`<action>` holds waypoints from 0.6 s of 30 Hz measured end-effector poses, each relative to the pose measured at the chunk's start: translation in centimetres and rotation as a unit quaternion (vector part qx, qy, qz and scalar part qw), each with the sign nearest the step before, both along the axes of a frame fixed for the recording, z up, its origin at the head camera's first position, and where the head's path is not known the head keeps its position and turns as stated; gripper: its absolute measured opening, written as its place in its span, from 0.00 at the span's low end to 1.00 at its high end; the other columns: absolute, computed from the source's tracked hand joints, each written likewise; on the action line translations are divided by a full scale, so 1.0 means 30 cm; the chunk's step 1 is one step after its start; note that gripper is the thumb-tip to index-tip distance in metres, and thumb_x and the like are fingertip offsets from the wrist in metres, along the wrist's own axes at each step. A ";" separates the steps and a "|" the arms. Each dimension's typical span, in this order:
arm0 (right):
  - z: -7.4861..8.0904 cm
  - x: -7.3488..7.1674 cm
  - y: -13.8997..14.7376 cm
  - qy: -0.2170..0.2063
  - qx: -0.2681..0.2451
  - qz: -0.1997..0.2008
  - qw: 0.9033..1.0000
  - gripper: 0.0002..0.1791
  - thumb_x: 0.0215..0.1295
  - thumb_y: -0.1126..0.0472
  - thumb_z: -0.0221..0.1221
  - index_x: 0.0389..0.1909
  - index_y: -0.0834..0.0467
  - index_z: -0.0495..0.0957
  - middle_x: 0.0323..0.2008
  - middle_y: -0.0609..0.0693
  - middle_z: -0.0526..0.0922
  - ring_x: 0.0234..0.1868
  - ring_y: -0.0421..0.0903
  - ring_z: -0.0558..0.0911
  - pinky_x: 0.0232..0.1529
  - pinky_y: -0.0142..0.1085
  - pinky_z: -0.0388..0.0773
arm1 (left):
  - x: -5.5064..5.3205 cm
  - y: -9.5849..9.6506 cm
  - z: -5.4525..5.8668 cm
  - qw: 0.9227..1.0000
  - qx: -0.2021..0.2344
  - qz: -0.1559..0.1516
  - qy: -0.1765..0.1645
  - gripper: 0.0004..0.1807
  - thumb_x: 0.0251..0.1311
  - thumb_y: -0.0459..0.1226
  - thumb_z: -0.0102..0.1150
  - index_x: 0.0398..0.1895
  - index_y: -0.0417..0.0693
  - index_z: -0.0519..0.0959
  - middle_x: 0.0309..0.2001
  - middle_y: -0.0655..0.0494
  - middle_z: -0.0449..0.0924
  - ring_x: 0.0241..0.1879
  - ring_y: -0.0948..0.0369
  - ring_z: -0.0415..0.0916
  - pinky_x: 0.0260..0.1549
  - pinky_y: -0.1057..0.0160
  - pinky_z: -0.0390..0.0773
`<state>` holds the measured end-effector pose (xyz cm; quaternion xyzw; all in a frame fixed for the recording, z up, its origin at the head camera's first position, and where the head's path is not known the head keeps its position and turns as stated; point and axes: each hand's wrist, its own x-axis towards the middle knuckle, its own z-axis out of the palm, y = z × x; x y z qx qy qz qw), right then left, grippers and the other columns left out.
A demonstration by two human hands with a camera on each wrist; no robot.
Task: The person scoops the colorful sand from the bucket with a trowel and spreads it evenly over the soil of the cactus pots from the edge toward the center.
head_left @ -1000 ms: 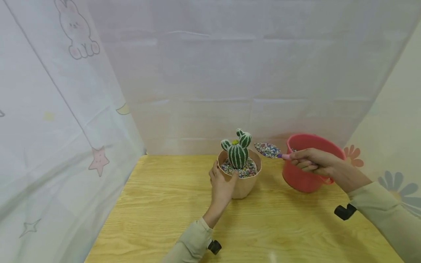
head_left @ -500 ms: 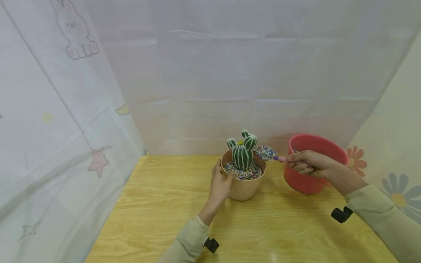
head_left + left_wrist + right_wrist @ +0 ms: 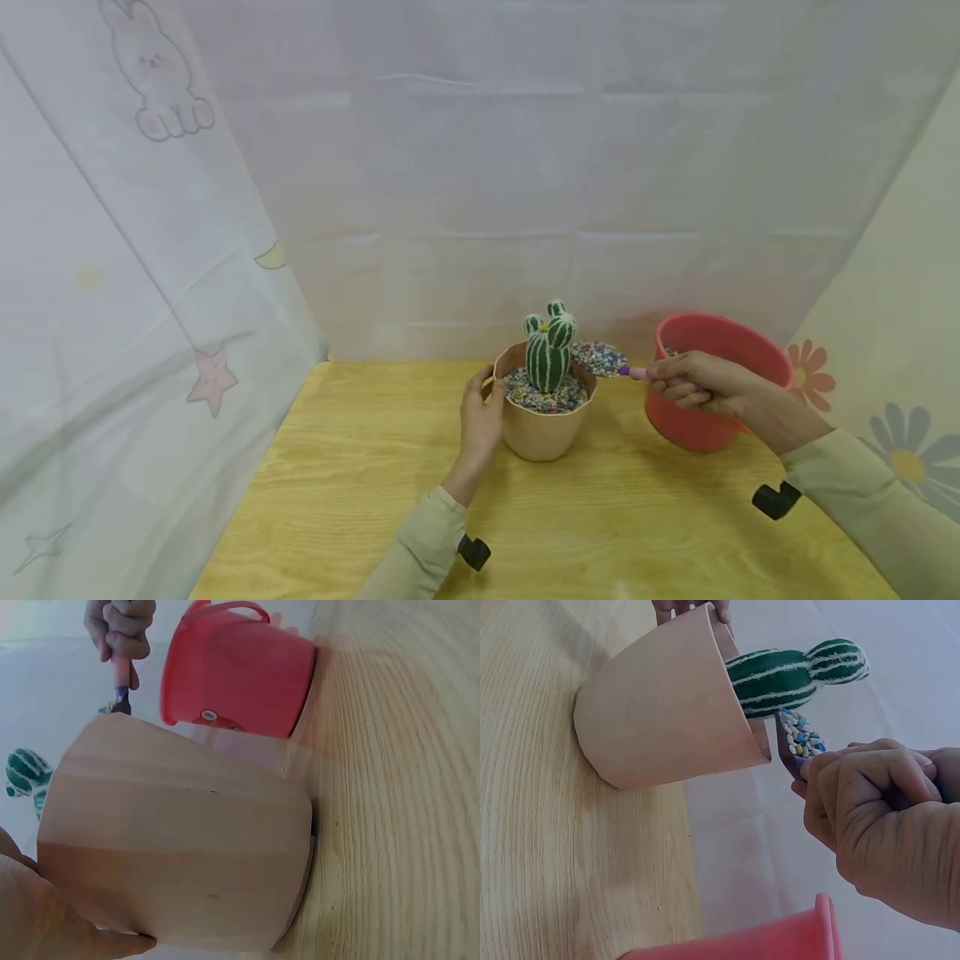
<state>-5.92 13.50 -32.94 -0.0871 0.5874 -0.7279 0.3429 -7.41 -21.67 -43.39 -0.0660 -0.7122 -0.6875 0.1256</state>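
Observation:
A beige flowerpot [image 3: 542, 435] stands on the table, with a green, white-striped cactus [image 3: 547, 362] upright in a bed of colourful pebbles [image 3: 551, 402]. My left hand [image 3: 482, 417] grips the pot's left rim; in the left wrist view the thumb [image 3: 124, 943] lies against the outer wall. Curled fingers of my right hand [image 3: 697, 379] hold the pink handle of a small trowel [image 3: 637, 372]. Its purple blade carries a heap of pebbles [image 3: 802, 736] level at the pot's right rim, close to the cactus. The left fingertips are partly hidden behind the rim.
A red bucket [image 3: 686, 421] with pebbles inside stands right of the pot, under my right forearm. Behind the wooden table [image 3: 360, 467] hangs a pale cloth [image 3: 465, 183]. Another printed cloth [image 3: 112, 333] borders the left side.
The loaded trowel has moved left from beside the pot to its rim. The pot and cactus appear turned, and my left hand has shifted from the front rim to the left side.

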 end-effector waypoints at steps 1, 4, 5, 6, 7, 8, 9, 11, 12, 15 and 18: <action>0.001 0.002 -0.006 -0.002 0.003 -0.002 1.000 0.19 0.83 0.65 0.39 0.66 0.70 0.66 0.30 0.46 0.67 0.18 0.36 0.54 0.19 0.27 0.52 | -0.004 -0.004 -0.003 1.000 -0.006 0.003 0.002 0.27 0.78 0.41 0.52 0.73 0.36 0.67 0.70 0.41 0.65 0.66 0.45 0.68 0.59 0.50 0.73; 0.004 0.007 -0.023 -0.009 0.011 -0.010 1.000 0.20 0.83 0.65 0.41 0.68 0.71 0.63 0.30 0.47 0.66 0.17 0.36 0.54 0.19 0.27 0.52 | -0.010 -0.015 -0.011 1.000 -0.022 0.006 0.010 0.25 0.79 0.41 0.50 0.72 0.38 0.69 0.69 0.43 0.67 0.65 0.47 0.70 0.58 0.50 0.75; 0.006 0.009 -0.028 -0.010 0.014 -0.013 1.000 0.22 0.83 0.65 0.41 0.70 0.72 0.61 0.30 0.47 0.66 0.17 0.36 0.54 0.19 0.27 0.52 | -0.010 -0.017 -0.013 1.000 -0.025 0.006 0.010 0.25 0.79 0.41 0.50 0.72 0.39 0.69 0.69 0.44 0.67 0.65 0.48 0.70 0.58 0.50 0.75; 0.008 0.011 -0.034 -0.010 0.020 -0.016 1.000 0.23 0.83 0.65 0.42 0.70 0.73 0.60 0.30 0.47 0.66 0.17 0.36 0.54 0.18 0.27 0.52 | -0.009 -0.019 -0.013 0.999 -0.029 0.006 0.010 0.24 0.79 0.40 0.49 0.73 0.40 0.69 0.69 0.45 0.68 0.65 0.48 0.70 0.58 0.50 0.75; 0.010 0.012 -0.039 -0.007 0.027 -0.018 0.999 0.24 0.83 0.65 0.42 0.71 0.74 0.59 0.30 0.47 0.66 0.17 0.36 0.55 0.18 0.27 0.53 | -0.009 -0.019 -0.013 0.999 -0.033 0.007 0.012 0.24 0.80 0.40 0.48 0.73 0.40 0.69 0.69 0.45 0.68 0.65 0.48 0.70 0.58 0.49 0.75; 0.011 0.011 -0.042 -0.005 0.034 -0.021 0.999 0.24 0.82 0.65 0.43 0.71 0.74 0.58 0.29 0.47 0.66 0.16 0.35 0.55 0.18 0.27 0.53 | -0.007 -0.019 -0.011 0.999 -0.037 0.007 0.013 0.23 0.80 0.39 0.48 0.73 0.41 0.69 0.69 0.46 0.68 0.65 0.48 0.70 0.57 0.49 0.75; 0.013 0.009 -0.045 -0.002 0.040 -0.022 0.999 0.24 0.82 0.65 0.43 0.71 0.74 0.58 0.30 0.47 0.66 0.16 0.35 0.55 0.18 0.27 0.54 | -0.005 -0.018 -0.008 0.999 -0.042 0.008 0.016 0.23 0.80 0.39 0.47 0.73 0.41 0.69 0.69 0.46 0.68 0.65 0.48 0.70 0.57 0.48 0.75; 0.018 0.006 -0.048 0.007 0.052 -0.026 0.998 0.23 0.82 0.65 0.43 0.70 0.74 0.61 0.30 0.48 0.67 0.16 0.35 0.56 0.18 0.27 0.54 | -0.005 -0.012 -0.002 0.998 -0.054 0.012 0.025 0.23 0.81 0.39 0.46 0.73 0.42 0.69 0.68 0.45 0.69 0.64 0.47 0.70 0.57 0.48 0.75; 0.021 0.004 -0.050 0.011 0.057 -0.027 0.998 0.22 0.82 0.65 0.44 0.69 0.73 0.63 0.30 0.48 0.68 0.16 0.35 0.56 0.18 0.26 0.55 | -0.006 -0.008 0.001 0.998 -0.060 0.014 0.033 0.23 0.81 0.39 0.45 0.73 0.41 0.69 0.68 0.44 0.70 0.64 0.47 0.71 0.57 0.47 0.75; 0.027 0.001 -0.049 0.014 0.059 -0.030 0.998 0.19 0.82 0.66 0.43 0.66 0.72 0.67 0.31 0.49 0.68 0.17 0.35 0.56 0.18 0.26 0.54 | -0.010 0.007 0.001 0.995 -0.077 0.019 0.053 0.23 0.81 0.38 0.42 0.73 0.37 0.68 0.67 0.42 0.70 0.64 0.47 0.70 0.58 0.48 0.74; 0.031 0.005 -0.049 0.018 0.068 -0.034 0.997 0.19 0.81 0.67 0.45 0.65 0.72 0.68 0.31 0.49 0.68 0.17 0.34 0.56 0.18 0.26 0.54 | -0.007 0.024 0.000 0.994 -0.082 0.019 0.063 0.23 0.82 0.37 0.41 0.72 0.35 0.68 0.66 0.40 0.70 0.64 0.47 0.70 0.60 0.47 0.73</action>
